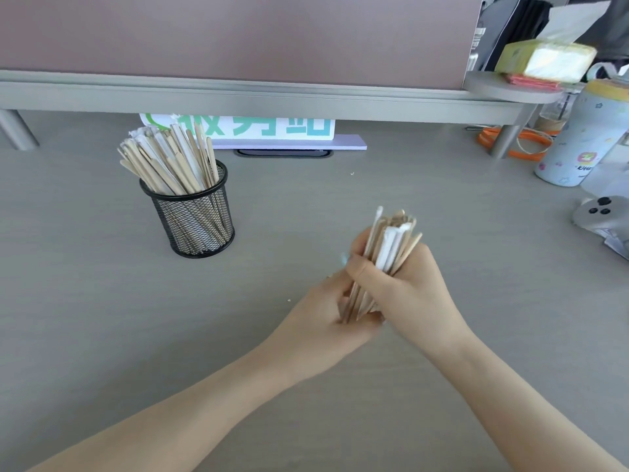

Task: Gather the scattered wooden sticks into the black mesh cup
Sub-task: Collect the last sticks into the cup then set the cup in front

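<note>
1. Right of centre frame: right hand (401, 284) and left hand (326, 311) both clasp stick bundle (391, 243).
2. Black mesh cup (194, 216), upper left, part-filled.
3. Sticks likely light, stiff, slippery; grip mid-bundle firmly.

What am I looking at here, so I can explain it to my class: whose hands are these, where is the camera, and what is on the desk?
There is no machine: a person wears one camera on the head, looking down at their own bare hands. The left hand and right hand together grip a bundle of wooden sticks, some in white paper wrappers. On the grey desk, to the left, stands a black mesh cup already holding many sticks. At the far right stand a decorated bottle and a tissue pack.
</note>
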{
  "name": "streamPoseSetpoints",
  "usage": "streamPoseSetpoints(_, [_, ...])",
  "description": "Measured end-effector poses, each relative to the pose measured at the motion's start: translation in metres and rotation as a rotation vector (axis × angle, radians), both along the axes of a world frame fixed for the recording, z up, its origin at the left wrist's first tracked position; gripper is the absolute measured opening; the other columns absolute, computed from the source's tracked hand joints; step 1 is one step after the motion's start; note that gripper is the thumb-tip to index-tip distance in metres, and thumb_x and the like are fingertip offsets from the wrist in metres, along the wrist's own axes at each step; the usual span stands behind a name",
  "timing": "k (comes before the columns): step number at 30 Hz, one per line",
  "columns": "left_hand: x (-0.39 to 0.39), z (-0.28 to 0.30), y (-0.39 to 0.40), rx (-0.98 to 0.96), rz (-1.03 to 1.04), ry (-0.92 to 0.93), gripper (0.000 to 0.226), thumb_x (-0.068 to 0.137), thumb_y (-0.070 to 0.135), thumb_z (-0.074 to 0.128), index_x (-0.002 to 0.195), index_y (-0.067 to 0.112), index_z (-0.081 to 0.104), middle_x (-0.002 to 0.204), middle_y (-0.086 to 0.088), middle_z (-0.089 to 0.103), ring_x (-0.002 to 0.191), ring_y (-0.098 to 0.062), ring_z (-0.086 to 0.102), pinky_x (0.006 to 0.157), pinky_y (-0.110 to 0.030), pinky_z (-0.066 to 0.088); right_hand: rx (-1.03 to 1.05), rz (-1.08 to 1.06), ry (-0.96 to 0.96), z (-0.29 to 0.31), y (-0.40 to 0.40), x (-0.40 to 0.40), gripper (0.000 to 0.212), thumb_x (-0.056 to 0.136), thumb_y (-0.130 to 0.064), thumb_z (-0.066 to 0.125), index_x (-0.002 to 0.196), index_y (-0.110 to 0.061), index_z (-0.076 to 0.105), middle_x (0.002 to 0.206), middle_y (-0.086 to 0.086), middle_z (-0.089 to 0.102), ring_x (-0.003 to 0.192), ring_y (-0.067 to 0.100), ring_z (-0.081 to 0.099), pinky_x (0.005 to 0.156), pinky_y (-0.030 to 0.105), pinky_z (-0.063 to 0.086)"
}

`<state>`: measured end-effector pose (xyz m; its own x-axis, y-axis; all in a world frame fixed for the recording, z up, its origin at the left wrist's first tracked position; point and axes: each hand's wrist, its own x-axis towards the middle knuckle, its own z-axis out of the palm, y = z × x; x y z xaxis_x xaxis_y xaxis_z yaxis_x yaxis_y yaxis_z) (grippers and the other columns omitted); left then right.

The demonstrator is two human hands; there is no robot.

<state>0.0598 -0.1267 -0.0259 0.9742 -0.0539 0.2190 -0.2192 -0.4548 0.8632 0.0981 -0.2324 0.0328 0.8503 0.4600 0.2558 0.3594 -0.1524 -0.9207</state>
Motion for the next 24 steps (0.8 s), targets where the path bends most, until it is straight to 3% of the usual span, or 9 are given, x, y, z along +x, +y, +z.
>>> streamPoseSetpoints(4, [-0.003,0.006,0.0,-0.014,-0.022,0.03,0.013,0.09,0.026,0.05,0.102,0.022,0.051,0.081,0.003,0.059,0.072,-0.009,0.051,0.068,-0.032,0.047,-0.091,0.08,0.036,0.005,-0.006,0.006,0.031,0.074,-0.023,0.054,0.066,0.004,0.041,0.058,0.015,0.034,0.055,0.019,0.033,0.049,0.027,0.029])
streamPoseSetpoints(7, [-0.011,0.015,0.002,-0.004,-0.024,0.044,0.02,0.089,0.026,0.05,0.108,0.022,0.049,0.083,-0.007,0.06,0.07,-0.02,0.054,0.067,-0.038,0.045,-0.239,0.134,0.088,0.005,-0.009,0.01,0.031,0.083,-0.022,0.059,0.068,0.003,0.049,0.055,0.013,0.048,0.052,0.014,0.046,0.048,0.022,0.036])
streamPoseSetpoints(9, [-0.019,0.014,0.008,0.014,0.01,0.042,0.029,0.085,0.03,0.053,0.112,0.028,0.043,0.084,0.006,0.058,0.076,-0.011,0.053,0.068,-0.029,0.041,-0.289,0.115,0.099,0.006,-0.007,0.012,0.025,0.086,-0.021,0.056,0.066,-0.005,0.054,0.054,-0.001,0.055,0.049,0.009,0.048,0.047,0.018,0.037])
streamPoseSetpoints(12, [-0.035,0.011,0.031,0.096,0.17,-0.048,0.043,0.077,0.044,0.056,0.116,0.038,0.037,0.117,0.024,0.046,0.111,0.009,0.04,0.086,-0.002,0.029,-0.232,0.029,0.095,0.011,0.009,0.018,0.025,0.086,-0.02,0.055,0.067,-0.004,0.053,0.053,-0.001,0.054,0.047,0.011,0.047,0.047,0.022,0.039])
streamPoseSetpoints(14, [-0.044,0.014,0.056,0.039,0.354,-0.154,0.045,0.077,0.044,0.056,0.118,0.04,0.037,0.124,0.025,0.042,0.115,0.01,0.037,0.089,0.0,0.026,-0.126,-0.046,0.07,0.023,0.028,0.024,0.023,0.085,-0.019,0.054,0.066,-0.006,0.054,0.048,-0.003,0.052,0.045,0.013,0.047,0.047,0.025,0.041])
streamPoseSetpoints(17, [-0.046,0.016,0.102,-0.057,0.735,-0.406,0.047,0.076,0.038,0.055,0.118,0.033,0.036,0.118,0.02,0.04,0.118,0.004,0.036,0.102,-0.017,0.03,0.123,-0.098,0.045,0.052,0.068,0.037,0.022,0.085,-0.016,0.055,0.063,-0.012,0.053,0.048,-0.005,0.051,0.046,0.011,0.049,0.045,0.023,0.044])
streamPoseSetpoints(19, [-0.044,0.018,0.131,-0.109,0.931,-0.429,0.056,0.077,0.035,0.06,0.124,0.026,0.03,0.121,0.019,0.032,0.118,0.0,0.033,0.106,-0.029,0.029,0.24,-0.081,0.018,0.073,0.099,0.044,0.024,0.086,-0.014,0.054,0.062,-0.012,0.051,0.054,-0.002,0.049,0.048,0.011,0.049,0.045,0.021,0.044])
streamPoseSetpoints(21, [-0.04,0.019,0.153,-0.185,1.025,-0.346,0.068,0.08,0.031,0.065,0.134,0.019,0.025,0.129,0.013,0.028,0.122,-0.005,0.031,0.108,-0.031,0.028,0.225,-0.068,-0.043,0.088,0.13,0.048,0.024,0.085,-0.016,0.055,0.062,-0.011,0.05,0.056,0.001,0.047,0.046,0.014,0.047,0.045,0.021,0.043])
streamPoseSetpoints(24, [-0.032,0.016,0.177,-0.258,0.976,-0.236,0.087,0.075,0.038,0.069,0.141,0.025,0.014,0.135,0.012,0.028,0.125,-0.004,0.03,0.108,-0.034,0.03,0.015,-0.018,-0.145,0.092,0.168,0.054,0.02,0.082,-0.019,0.056,0.066,-0.01,0.049,0.056,0.002,0.047,0.046,0.018,0.046,0.04,0.02,0.04])
